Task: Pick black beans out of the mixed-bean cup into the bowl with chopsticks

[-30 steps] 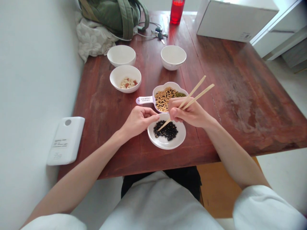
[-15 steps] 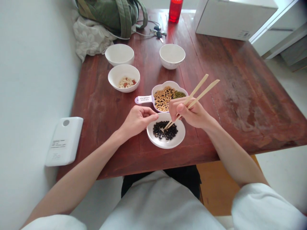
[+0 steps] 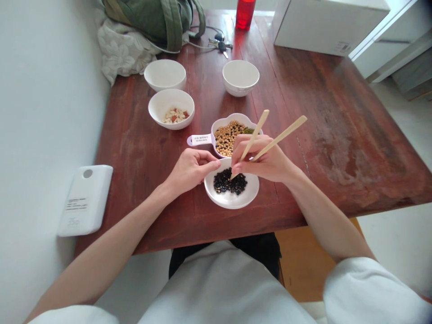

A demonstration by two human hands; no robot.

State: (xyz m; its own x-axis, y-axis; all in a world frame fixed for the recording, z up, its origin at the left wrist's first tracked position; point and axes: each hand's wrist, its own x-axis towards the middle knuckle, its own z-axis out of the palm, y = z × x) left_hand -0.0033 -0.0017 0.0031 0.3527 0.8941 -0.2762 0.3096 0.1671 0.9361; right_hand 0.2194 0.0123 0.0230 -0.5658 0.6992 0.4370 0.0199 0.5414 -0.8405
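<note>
A round white bowl (image 3: pixel 232 200) sits near the bottom middle of the frame, with a little heap of black beans (image 3: pixel 227 183) in it. The left hand (image 3: pixel 193 168) is at the upper left of this bowl. Its thumb and fingers are pinched on the rim, which likely helps the bowl stay put. The right hand (image 3: pixel 263 158) is closed around two wooden chopsticks (image 3: pixel 286 134). They lean, and their top ends are spread wide apart. One tip points down into the black beans. The hand hides the other tip, so I can't tell if a bean is pinched.

Just above the bowl, in the middle of the frame, is a flower-shaped dish (image 3: pixel 220 121) with yellow soybeans (image 3: pixel 225 138) and mung beans (image 3: pixel 249 131). Some black beans are mixed in with the yellow ones. Its handle (image 3: pixel 200 140) points left, perhaps so it is out of the right hand's way. The dish is close to the bowl, so both are easy to reach.

Farther up and left, a bowl (image 3: pixel 158 110) holds peanut bits (image 3: pixel 175 115). Two more white bowls, one upper left (image 3: pixel 164 74) and one upper middle (image 3: pixel 240 80), stand farther back, maybe to leave the arms room.
</note>
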